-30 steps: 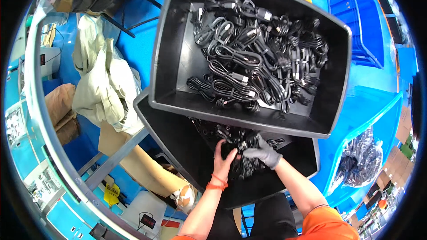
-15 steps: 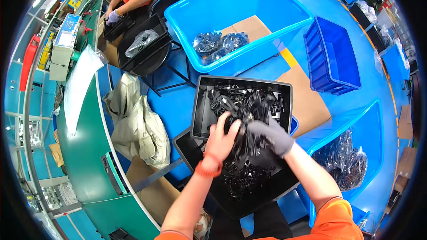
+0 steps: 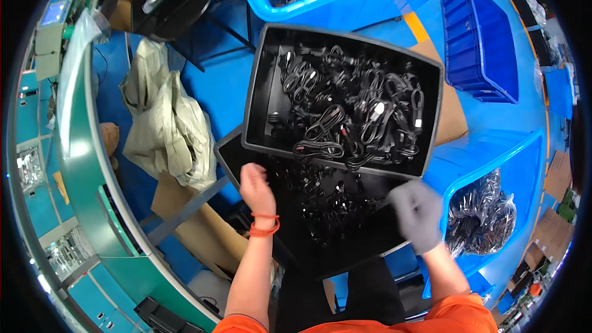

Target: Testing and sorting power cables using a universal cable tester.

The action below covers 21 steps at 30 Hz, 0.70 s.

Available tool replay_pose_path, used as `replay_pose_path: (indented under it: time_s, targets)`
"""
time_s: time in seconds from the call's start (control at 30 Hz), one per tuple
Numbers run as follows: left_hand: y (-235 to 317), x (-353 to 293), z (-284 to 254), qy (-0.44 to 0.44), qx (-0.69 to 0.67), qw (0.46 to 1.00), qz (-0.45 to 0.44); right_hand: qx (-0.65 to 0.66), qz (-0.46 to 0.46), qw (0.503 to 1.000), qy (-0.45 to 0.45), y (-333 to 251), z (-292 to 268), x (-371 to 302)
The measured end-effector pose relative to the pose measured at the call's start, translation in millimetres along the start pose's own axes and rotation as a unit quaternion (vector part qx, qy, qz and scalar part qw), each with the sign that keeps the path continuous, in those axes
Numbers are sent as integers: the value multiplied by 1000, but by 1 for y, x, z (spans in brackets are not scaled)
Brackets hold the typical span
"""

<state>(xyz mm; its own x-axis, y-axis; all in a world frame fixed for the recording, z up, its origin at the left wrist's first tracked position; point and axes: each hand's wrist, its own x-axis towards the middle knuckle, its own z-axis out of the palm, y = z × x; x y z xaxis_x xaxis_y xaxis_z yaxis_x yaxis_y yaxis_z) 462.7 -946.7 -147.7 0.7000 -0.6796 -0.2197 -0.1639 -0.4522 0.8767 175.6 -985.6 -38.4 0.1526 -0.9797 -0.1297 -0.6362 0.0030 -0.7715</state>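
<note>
A black bin [image 3: 259, 102] holds many coiled black cables [image 3: 327, 124], several with pale plugs. It overlaps the far part of a second black bin [image 3: 370, 243], where more black cables [image 3: 336, 203] lie in a loose heap. My bare left hand [image 3: 256, 190], with an orange band at the wrist, is at the lower bin's left side. Its fingers are loosely bent and slightly blurred, with nothing seen in them. My right hand [image 3: 416, 214], in a grey glove, is near the upper bin's near right corner. Motion smears its fingers.
A large blue tub [image 3: 364, 1] with bagged cables stands beyond the bins. To the right are a blue crate [image 3: 472, 55] and another blue tub [image 3: 536, 172] holding bagged cables. A crumpled pale sheet [image 3: 166, 123] and a green workbench [image 3: 86, 191] lie to the left.
Both hands have come out of the cables and moved apart, back toward me. Bunched cables that were between them now lie in the upper bin. The view has tilted nearer; the co-worker is out of sight.
</note>
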Motion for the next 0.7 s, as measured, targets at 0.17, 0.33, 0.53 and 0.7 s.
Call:
replay_pose_path:
  time_s: [0.17,0.33,0.53,0.7]
  targets:
    - [-204,31,41,-141,447,874,128,-175,452,857,-177,170,129,-69]
    - [-260,2,55,-339,469,815,11,435,547,711,-76,277,171,-107]
    - [-219,-113,60,-342,253,852,-306,499,608,602,-136,240,212,-140]
    - [-211,-153,74,-199,5,853,-482,581,532,607,-102,227,236,-153]
